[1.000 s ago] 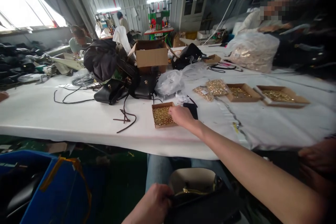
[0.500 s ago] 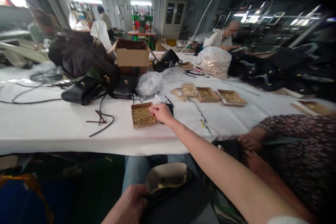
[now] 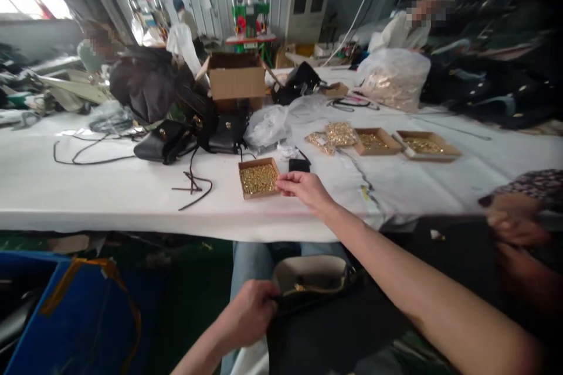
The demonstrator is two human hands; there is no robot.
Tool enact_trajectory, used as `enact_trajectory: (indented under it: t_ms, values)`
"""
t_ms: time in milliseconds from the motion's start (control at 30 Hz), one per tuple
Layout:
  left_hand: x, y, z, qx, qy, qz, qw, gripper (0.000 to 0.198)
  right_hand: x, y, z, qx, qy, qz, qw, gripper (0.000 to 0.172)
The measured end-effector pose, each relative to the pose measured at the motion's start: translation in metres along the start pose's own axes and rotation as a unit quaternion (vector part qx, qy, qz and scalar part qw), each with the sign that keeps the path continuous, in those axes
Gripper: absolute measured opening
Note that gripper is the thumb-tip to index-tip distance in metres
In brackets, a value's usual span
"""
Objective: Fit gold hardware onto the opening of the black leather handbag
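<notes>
My left hand (image 3: 247,315) grips the edge of a black handbag (image 3: 321,310) that lies on my lap, its pale lining and a gold chain showing. My right hand (image 3: 302,187) reaches over the white table (image 3: 88,187) and hovers beside the right edge of a small cardboard box of gold metal pieces (image 3: 258,177). Its fingertips are pinched together; whether a piece sits between them is too small to tell. A small black object (image 3: 299,164) lies just beyond the hand.
More trays and bags of gold hardware (image 3: 372,140) sit to the right. Black handbags (image 3: 176,140), loose straps, a cardboard carton (image 3: 236,77) and plastic bags crowd the table's middle. A blue bin (image 3: 74,316) stands at lower left. A co-worker's arm (image 3: 519,228) is at right; other people sit behind.
My right hand has drawn back from inside the box of gold pieces to just past its right edge. My left hand keeps its hold on the handbag. The camera has swung about.
</notes>
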State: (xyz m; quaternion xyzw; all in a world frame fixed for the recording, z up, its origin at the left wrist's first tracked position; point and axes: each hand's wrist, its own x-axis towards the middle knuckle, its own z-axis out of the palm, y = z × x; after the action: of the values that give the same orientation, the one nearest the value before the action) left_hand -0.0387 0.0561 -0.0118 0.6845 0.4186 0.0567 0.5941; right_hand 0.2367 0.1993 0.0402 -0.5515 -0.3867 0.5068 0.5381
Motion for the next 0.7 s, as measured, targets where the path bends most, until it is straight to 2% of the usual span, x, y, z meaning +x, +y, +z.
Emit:
enact_trajectory:
  t_ms: [67,133,233,333,433,600,700]
  values:
    - [-0.005,0.003,-0.003,-0.005,-0.015,0.009,1.000,0.022,-0.031,0.005,0.009,-0.060,-0.042,-0.025,0.997,0.030]
    - [-0.004,-0.001,-0.004,-0.003,-0.019,0.023,1.000,0.019,-0.067,0.009,0.018,-0.148,-0.092,-0.029,0.984,0.026]
    - [-0.001,-0.007,-0.001,-0.003,-0.021,0.026,0.999,0.018,-0.119,0.011,0.027,-0.251,-0.174,-0.028,0.952,0.012]
    - [0.002,-0.008,0.002,0.001,-0.010,0.040,0.999,0.021,-0.158,0.017,0.030,-0.333,-0.237,-0.032,0.912,0.019]
    - [0.005,-0.007,0.005,0.010,-0.003,0.056,0.998,0.020,-0.180,0.029,0.030,-0.421,-0.275,-0.077,0.861,0.020]
    - [0.010,-0.016,0.009,0.044,0.015,0.059,0.997,0.021,-0.191,0.047,0.027,-0.547,-0.300,-0.165,0.763,0.026]
    - [0.013,-0.023,0.010,0.029,0.008,0.053,0.998,0.023,-0.191,0.054,0.027,-0.578,-0.296,-0.191,0.736,0.029]
